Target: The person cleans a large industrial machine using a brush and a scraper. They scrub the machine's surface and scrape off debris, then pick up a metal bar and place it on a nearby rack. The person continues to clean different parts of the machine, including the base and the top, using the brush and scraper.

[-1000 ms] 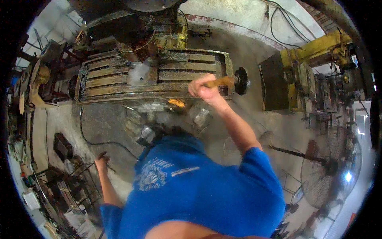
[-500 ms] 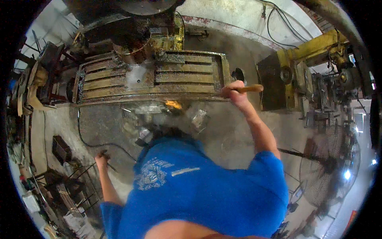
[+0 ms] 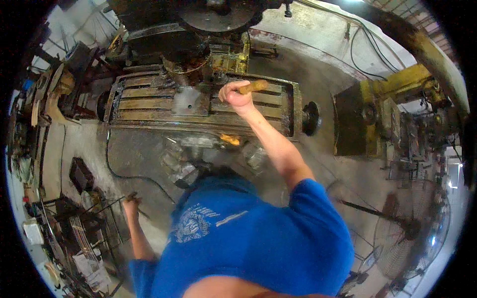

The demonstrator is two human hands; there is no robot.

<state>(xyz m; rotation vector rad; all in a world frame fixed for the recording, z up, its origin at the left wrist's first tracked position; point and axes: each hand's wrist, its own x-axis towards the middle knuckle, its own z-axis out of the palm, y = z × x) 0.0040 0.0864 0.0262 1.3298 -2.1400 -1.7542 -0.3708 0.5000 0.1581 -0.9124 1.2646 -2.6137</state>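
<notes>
Gripping a wooden handle (image 3: 254, 86), the right hand (image 3: 235, 96) is a closed fist wrapped round one end; the handle sticks out to the right, level, over the slotted machine table (image 3: 149, 102). The tool's working end is hidden by the fist. A pale metal block (image 3: 187, 100) sits on the table just left of the hand. The left hand (image 3: 131, 203) hangs low by the person's side, fingers curled on a thin dark rod (image 3: 112, 202), possibly a wire — blurred, hard to tell. A black cable (image 3: 130, 175) snakes over the concrete floor between the two hands. A round handwheel (image 3: 311, 118) caps the table's right end.
</notes>
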